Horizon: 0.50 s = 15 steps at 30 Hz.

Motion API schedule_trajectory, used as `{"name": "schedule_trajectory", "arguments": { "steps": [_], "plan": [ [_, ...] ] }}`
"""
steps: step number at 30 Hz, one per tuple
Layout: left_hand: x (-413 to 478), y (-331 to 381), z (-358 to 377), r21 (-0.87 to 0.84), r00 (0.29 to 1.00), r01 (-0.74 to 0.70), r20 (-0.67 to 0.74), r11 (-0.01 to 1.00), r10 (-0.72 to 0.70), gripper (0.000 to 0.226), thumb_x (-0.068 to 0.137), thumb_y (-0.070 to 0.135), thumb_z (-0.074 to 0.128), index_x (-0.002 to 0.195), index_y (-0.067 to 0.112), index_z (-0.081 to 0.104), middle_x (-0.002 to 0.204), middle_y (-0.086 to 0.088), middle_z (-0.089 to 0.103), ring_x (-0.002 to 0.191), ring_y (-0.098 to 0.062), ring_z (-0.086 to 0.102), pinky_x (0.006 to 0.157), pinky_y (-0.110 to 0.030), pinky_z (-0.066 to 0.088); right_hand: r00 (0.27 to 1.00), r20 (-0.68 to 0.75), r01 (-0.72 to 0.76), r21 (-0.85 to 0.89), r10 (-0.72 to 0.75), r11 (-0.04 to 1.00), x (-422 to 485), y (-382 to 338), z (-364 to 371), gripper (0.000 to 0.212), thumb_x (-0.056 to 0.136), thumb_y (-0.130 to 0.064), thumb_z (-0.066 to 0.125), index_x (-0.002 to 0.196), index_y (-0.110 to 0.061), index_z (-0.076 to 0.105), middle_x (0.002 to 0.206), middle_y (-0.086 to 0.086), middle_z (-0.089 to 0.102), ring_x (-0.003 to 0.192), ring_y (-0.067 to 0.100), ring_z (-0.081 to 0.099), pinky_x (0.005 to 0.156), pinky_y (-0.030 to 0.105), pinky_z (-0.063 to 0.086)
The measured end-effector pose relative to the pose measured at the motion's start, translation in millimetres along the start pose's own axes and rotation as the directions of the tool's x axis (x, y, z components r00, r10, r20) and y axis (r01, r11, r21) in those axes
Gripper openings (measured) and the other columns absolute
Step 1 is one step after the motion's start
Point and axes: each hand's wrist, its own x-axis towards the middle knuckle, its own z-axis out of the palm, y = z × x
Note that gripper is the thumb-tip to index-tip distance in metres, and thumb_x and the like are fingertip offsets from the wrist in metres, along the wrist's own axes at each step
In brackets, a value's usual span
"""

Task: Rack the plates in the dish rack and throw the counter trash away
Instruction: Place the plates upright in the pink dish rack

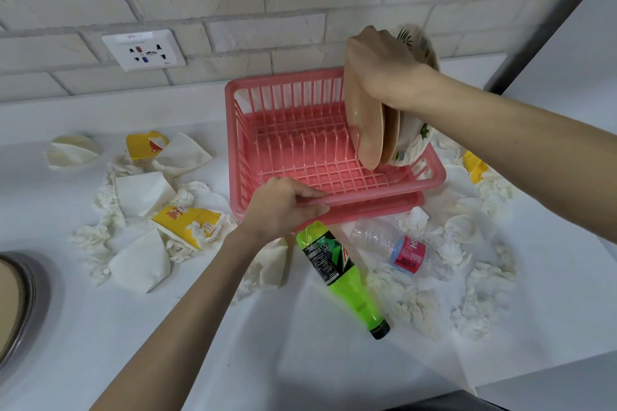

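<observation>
Pink rack (300, 160), plates (367, 133) gripped (right hand (384, 73))

Bright, even light; faint soft shadows on the table (110, 337); wide-angle bowing toward the edges; slightly soft detail.

Clear bottle (400, 252) label: "HS"; rest illegible.

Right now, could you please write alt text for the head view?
The right hand holds a stack of plates on edge in a pink dish rack; the left hand grips its front rim. Bottles, cups and tissues litter the counter.
</observation>
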Motion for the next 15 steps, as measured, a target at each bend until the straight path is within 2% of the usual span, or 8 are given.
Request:
{"name": "schedule_trajectory", "arguments": {
  "steps": [3, 7, 10, 15],
  "plan": [
    [-0.5, 0.8, -0.6, 0.002, 1.000, -0.001, 0.001, 1.000, 0.001, 0.042, 0.071, 0.067, 0.061, 0.105, 0.047, 0.073, 0.100, 0.026, 0.072, 0.091, 0.009, 0.067, 0.081, -0.033, 0.058, 1.000, 0.000, 0.022, -0.033, -0.022, 0.999, 3.3, 0.7, 2.4, 0.034, 0.078, 0.025, 0.046, 0.105, 0.008, 0.058, 0.102, 0.025, 0.053, 0.086, 0.038, 0.057, 0.064, 0.037, 0.041],
    [-0.6, 2.0, -1.0, -0.001, 1.000, -0.006, 0.008, 1.000, 0.006, 0.048, 0.069, 0.072, 0.058, 0.106, 0.045, 0.074, 0.103, 0.025, 0.072, 0.094, 0.007, 0.067, 0.083, -0.033, 0.057, 1.000, 0.019, 0.020, -0.050, -0.019, 0.999, 2.2, 2.2, 4.5, 0.032, 0.077, 0.025, 0.047, 0.102, 0.008, 0.058, 0.102, 0.026, 0.054, 0.079, 0.036, 0.051, 0.064, 0.038, 0.042],
    [-0.5, 2.1, -1.3, 0.010, 1.000, 0.004, 0.010, 1.000, -0.004, 0.052, 0.067, 0.074, 0.055, 0.106, 0.046, 0.073, 0.103, 0.025, 0.072, 0.094, 0.007, 0.067, 0.083, -0.033, 0.057, 0.999, 0.029, 0.023, -0.084, -0.021, 0.996, 0.2, 4.5, 3.5, 0.032, 0.078, 0.024, 0.049, 0.104, 0.008, 0.058, 0.106, 0.027, 0.053, 0.091, 0.043, 0.058, 0.065, 0.039, 0.043],
    [-1.5, 4.9, -3.2, 0.039, 1.000, 0.009, 0.012, 0.999, -0.009, 0.042, 0.071, 0.066, 0.063, 0.106, 0.044, 0.074, 0.101, 0.026, 0.073, 0.091, 0.007, 0.067, 0.082, -0.033, 0.057, 0.999, 0.043, 0.022, -0.110, -0.018, 0.994, -4.2, 4.3, -1.3, 0.031, 0.079, 0.023, 0.050, 0.105, 0.008, 0.058, 0.107, 0.027, 0.053, 0.094, 0.043, 0.058, 0.066, 0.038, 0.042]
  ]
}}
